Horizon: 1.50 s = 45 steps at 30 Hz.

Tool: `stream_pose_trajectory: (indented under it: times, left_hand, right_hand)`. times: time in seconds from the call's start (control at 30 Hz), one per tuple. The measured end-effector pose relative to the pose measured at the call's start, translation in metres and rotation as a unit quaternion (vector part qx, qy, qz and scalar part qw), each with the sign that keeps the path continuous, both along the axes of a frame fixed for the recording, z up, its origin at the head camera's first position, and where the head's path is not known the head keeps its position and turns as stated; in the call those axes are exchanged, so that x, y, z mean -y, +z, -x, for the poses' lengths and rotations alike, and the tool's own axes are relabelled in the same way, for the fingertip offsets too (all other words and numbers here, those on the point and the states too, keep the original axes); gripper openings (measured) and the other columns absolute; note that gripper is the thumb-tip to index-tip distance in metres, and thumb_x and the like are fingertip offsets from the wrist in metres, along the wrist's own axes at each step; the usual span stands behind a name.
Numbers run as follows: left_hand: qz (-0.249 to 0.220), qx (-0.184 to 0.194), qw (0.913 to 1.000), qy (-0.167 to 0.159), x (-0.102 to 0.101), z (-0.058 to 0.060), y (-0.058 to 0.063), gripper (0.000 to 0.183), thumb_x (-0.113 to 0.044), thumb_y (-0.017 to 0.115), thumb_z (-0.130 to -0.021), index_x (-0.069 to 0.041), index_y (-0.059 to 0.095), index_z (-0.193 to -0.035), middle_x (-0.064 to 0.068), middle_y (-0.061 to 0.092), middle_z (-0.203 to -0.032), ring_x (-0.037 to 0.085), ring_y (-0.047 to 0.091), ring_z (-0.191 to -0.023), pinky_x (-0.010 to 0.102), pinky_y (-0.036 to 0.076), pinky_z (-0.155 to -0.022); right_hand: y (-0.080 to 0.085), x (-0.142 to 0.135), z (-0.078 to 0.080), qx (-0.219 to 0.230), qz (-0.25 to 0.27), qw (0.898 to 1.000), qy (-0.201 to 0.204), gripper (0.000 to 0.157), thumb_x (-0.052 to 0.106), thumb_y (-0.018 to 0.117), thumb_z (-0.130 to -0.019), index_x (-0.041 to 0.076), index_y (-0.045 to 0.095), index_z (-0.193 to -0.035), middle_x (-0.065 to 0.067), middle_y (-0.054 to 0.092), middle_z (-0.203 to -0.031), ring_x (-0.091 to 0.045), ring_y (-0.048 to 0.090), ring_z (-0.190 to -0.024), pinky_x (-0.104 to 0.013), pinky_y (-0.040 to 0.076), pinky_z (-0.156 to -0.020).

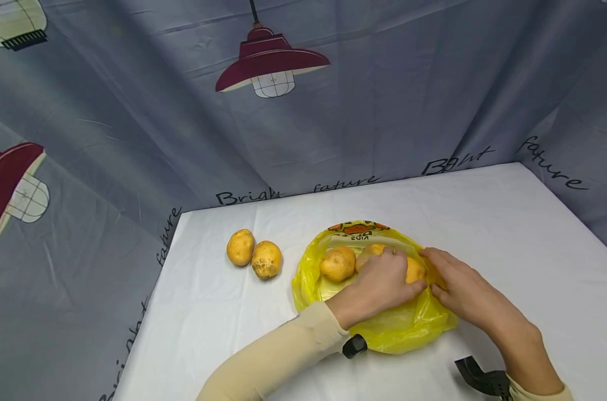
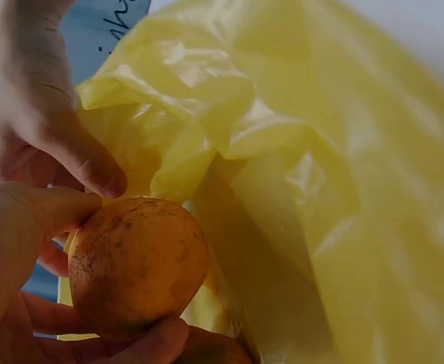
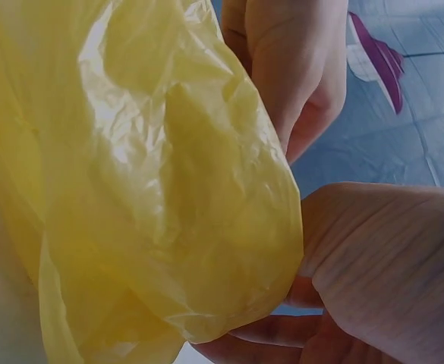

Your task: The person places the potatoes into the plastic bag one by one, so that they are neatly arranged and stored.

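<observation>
The left hand (image 1: 381, 281) has thumb and fingers bent round a potato (image 2: 138, 265) at about 3 o'clock within the rim of the yellow bag (image 1: 409, 337), while the right hand (image 1: 466, 292) touches the bag's 3 o'clock edge, partly open, though I cannot tell whether it pinches the plastic. Two more potatoes (image 1: 337, 264) lie in the bag, towards 10 and 12 o'clock; a loose pair (image 1: 267, 260) sits outside on the table (image 1: 208, 323), at 10 o'clock.
</observation>
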State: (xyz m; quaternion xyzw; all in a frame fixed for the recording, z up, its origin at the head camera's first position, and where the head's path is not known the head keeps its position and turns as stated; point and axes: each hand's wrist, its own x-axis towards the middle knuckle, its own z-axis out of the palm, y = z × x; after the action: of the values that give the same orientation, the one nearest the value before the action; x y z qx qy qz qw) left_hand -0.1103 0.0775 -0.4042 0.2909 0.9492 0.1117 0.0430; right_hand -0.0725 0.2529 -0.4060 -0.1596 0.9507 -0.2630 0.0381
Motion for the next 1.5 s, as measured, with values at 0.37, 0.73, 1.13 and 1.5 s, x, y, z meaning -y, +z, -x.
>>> stream_pose_trajectory:
  times: [0.37, 0.73, 1.13, 1.5]
  left_hand:
    - [0.075, -0.057, 0.9954, -0.017, -0.017, 0.002, -0.005, 0.058, -0.061, 0.061, -0.093, -0.009, 0.066, -0.117, 0.001, 0.061, -0.093, 0.009, 0.054, -0.060, 0.022, 0.045, -0.048]
    - [0.146, -0.124, 0.9811, -0.023, -0.026, -0.002, -0.016, 0.061, -0.065, 0.059, -0.092, -0.011, 0.065, -0.119, 0.002, 0.062, -0.099, 0.011, 0.062, -0.072, 0.022, 0.052, -0.054]
    - [0.141, -0.133, 0.9810, -0.017, -0.026, -0.004, -0.019, 0.060, -0.065, 0.061, -0.091, -0.011, 0.066, -0.118, 0.001, 0.061, -0.096, 0.011, 0.062, -0.071, 0.022, 0.051, -0.052]
    - [0.136, -0.126, 0.9823, -0.027, -0.020, -0.007, -0.015, 0.065, -0.066, 0.057, -0.093, -0.010, 0.064, -0.123, 0.002, 0.060, -0.099, 0.010, 0.061, -0.067, 0.020, 0.050, -0.051]
  right_hand:
    - [-0.002, -0.002, 0.000, -0.008, -0.002, 1.000, 0.004, 0.065, -0.009, 0.074, -0.081, -0.009, 0.045, -0.139, -0.031, 0.048, -0.140, -0.050, 0.047, -0.127, -0.066, 0.038, -0.101]
    - [-0.004, -0.002, 0.000, -0.004, 0.010, 1.000, 0.007, 0.066, -0.011, 0.074, -0.080, -0.010, 0.045, -0.140, -0.031, 0.046, -0.143, -0.050, 0.044, -0.129, -0.066, 0.037, -0.101]
    - [-0.004, -0.002, 0.000, -0.007, 0.002, 1.000, 0.007, 0.065, -0.011, 0.074, -0.079, -0.011, 0.047, -0.138, -0.032, 0.046, -0.142, -0.051, 0.045, -0.128, -0.066, 0.038, -0.101]
    - [-0.004, -0.003, -0.001, -0.005, 0.002, 1.000, 0.008, 0.065, -0.010, 0.074, -0.080, -0.010, 0.047, -0.139, -0.032, 0.045, -0.142, -0.051, 0.045, -0.128, -0.066, 0.037, -0.101]
